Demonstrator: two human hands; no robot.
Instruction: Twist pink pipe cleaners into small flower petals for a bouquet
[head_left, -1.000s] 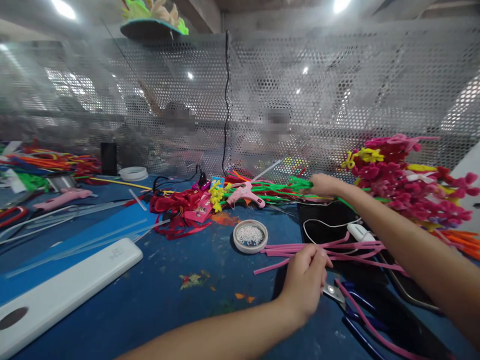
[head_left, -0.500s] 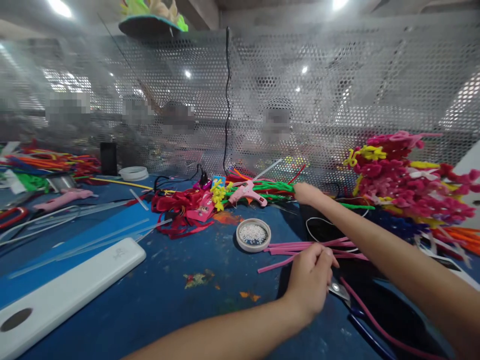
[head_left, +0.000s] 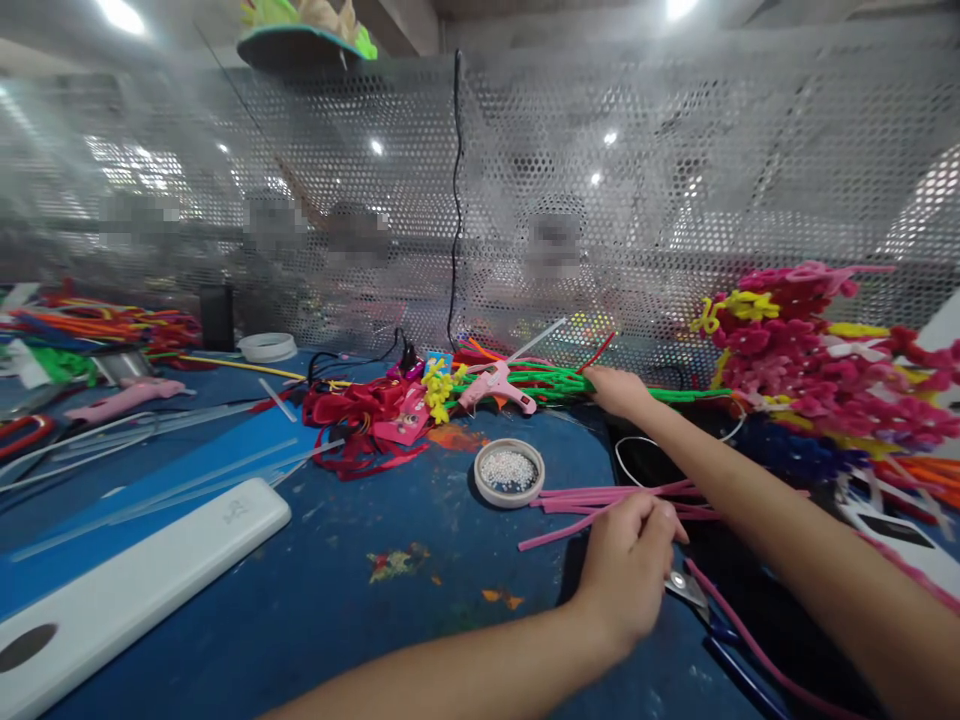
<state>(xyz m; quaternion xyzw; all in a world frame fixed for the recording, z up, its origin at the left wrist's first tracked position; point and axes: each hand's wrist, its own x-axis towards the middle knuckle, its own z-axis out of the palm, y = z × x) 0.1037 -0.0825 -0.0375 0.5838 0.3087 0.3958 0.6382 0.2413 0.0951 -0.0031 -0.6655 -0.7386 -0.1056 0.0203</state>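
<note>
My left hand (head_left: 630, 565) is closed in a pinch low over the table, and its curled fingers hide what they hold. Beside its fingertips lie scissors (head_left: 724, 630) with dark blue handles, a pink pipe cleaner (head_left: 750, 655) running along them. Just beyond the hand are several pink pipe cleaners (head_left: 574, 499) in a loose bundle. My right hand (head_left: 619, 390) reaches farther out, its fingers closed at a bundle of green pipe cleaners (head_left: 551, 380); the fingertips are partly hidden. A pink glue gun (head_left: 497, 388) rests against that bundle.
A round dish (head_left: 508, 497) of small white beads stands mid-table. Red ribbons (head_left: 360, 420) lie behind it. At left is a long white device (head_left: 150, 590); at right, a bunch of pink pipe-cleaner flowers (head_left: 817, 370). A perforated metal screen (head_left: 337, 150) closes the back.
My right hand has shifted slightly, and more green pipe cleaner now shows to its right. My left hand has moved a little to the right, still pinched.
</note>
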